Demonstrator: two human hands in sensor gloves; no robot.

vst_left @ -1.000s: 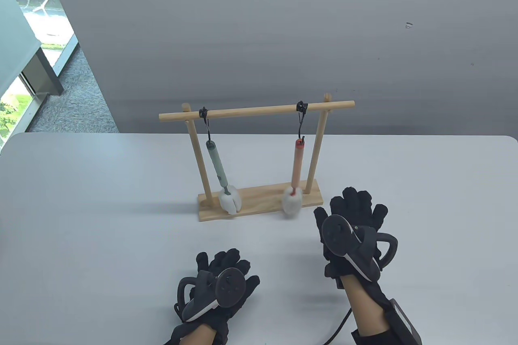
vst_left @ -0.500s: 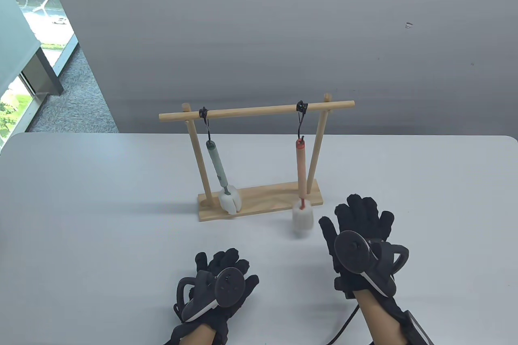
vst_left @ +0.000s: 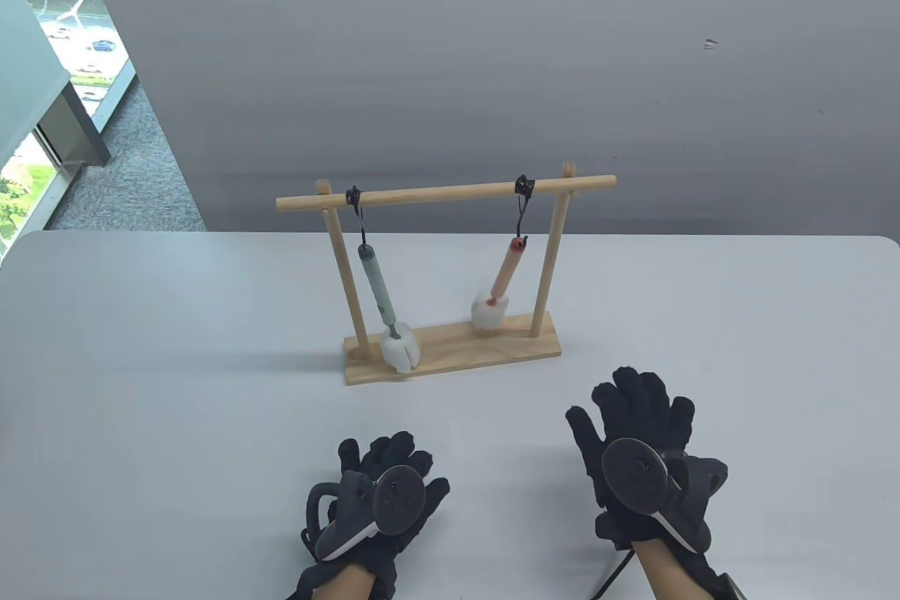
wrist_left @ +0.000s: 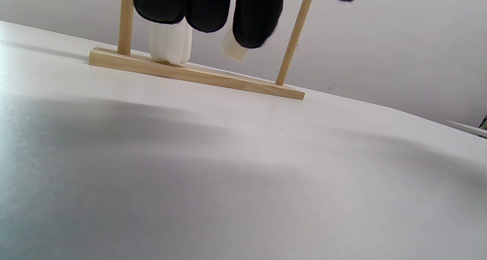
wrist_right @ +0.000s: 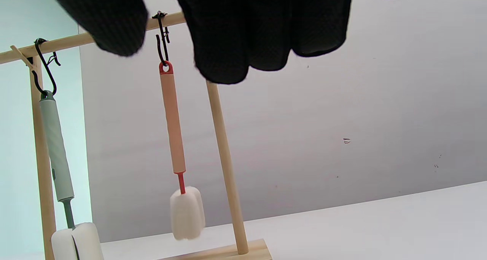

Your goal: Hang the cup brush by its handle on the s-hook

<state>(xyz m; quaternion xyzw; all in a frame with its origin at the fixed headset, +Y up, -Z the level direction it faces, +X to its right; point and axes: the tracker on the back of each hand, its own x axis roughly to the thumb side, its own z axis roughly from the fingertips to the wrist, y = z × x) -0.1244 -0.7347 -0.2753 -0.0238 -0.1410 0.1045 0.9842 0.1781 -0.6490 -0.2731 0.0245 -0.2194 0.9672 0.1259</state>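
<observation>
A wooden rack (vst_left: 450,352) stands mid-table with two black s-hooks on its bar. The orange-handled cup brush (vst_left: 505,271) hangs from the right s-hook (vst_left: 523,209) and swings, its white sponge head (vst_left: 489,315) tipped toward the far side. It also shows in the right wrist view (wrist_right: 172,119), hung by its red loop. A green-handled brush (vst_left: 376,283) hangs from the left s-hook (vst_left: 357,213). My right hand (vst_left: 636,438) is empty with fingers spread, in front of the rack's right end. My left hand (vst_left: 387,480) rests flat and empty near the front edge.
The rack's base (wrist_left: 198,74) and posts show ahead of my left fingers (wrist_left: 213,8) in the left wrist view. A grey wall stands behind the table. A window and carpeted floor lie at the far left.
My right hand has drawn back from the rack toward me. The orange brush, hanging free, swung forward and has now swung back behind the bar. My left hand has not moved.
</observation>
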